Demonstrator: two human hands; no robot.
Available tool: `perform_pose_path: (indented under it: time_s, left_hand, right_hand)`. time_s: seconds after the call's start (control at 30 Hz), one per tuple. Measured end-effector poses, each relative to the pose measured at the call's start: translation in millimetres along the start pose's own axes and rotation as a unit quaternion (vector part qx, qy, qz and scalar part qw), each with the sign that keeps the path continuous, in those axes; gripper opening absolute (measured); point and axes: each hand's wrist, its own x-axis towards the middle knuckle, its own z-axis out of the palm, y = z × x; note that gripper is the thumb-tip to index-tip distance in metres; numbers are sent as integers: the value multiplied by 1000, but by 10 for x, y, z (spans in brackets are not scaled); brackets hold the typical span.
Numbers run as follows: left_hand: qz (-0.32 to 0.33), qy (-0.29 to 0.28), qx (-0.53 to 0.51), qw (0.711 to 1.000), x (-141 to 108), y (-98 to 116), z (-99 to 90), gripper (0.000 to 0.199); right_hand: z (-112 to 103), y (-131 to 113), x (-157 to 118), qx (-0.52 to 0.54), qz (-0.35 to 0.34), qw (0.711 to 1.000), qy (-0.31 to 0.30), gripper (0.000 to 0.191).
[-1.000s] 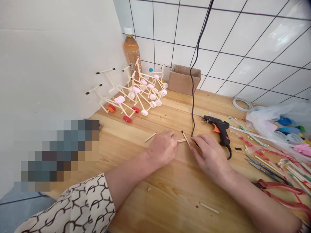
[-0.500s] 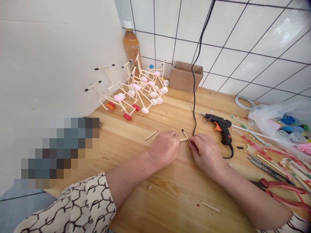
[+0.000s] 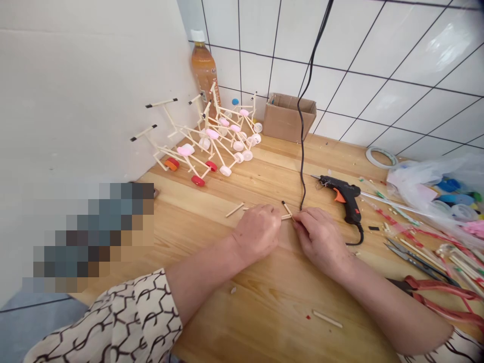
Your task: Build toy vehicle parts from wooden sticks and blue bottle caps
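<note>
My left hand [image 3: 259,231] is closed around a thin pale wooden stick [image 3: 286,217], whose end sticks out to the right; its fingertips are hidden from me. Against that end sits a short crosswise stick with a black tip [image 3: 286,207], pinched at its near end by the fingers of my right hand [image 3: 321,239]. The two sticks touch between my hands, just above the tabletop. To the left of my left hand lies a loose short stick [image 3: 235,210]. A black hot glue gun with an orange trigger [image 3: 340,194] rests right of my right hand.
Several stick models with bottle-cap wheels [image 3: 212,134] stand at the back left, before a drink bottle [image 3: 204,68]. Behind are a cardboard box [image 3: 285,123] and a black cord [image 3: 301,151]. Tape [image 3: 381,158], scissors [image 3: 418,262], red-handled pliers [image 3: 434,287] and a plastic bag [image 3: 408,179] lie right.
The view has shifted very slightly. Both hands keep almost the same place and hold, with the two sticks still touching between them.
</note>
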Motion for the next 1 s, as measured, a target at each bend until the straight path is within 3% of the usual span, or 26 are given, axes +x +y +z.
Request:
perform_pose_path:
  time_s: [0.47,0.7,1.0]
  left_hand:
    - [-19,30,-18,999,-58,-29,-51,11]
    - [-33,5,-47,998,-114,-160,-139,15]
    - [-20,-1,-39,999,-84,-189,-59,19]
  right_hand:
    - [-16,-16,-18,-13,37,999,-14,16]
    - [-22,-17,-26,1,30,1000,-6,14]
    - [-21,-27,-25,-14,29,999,-14,16]
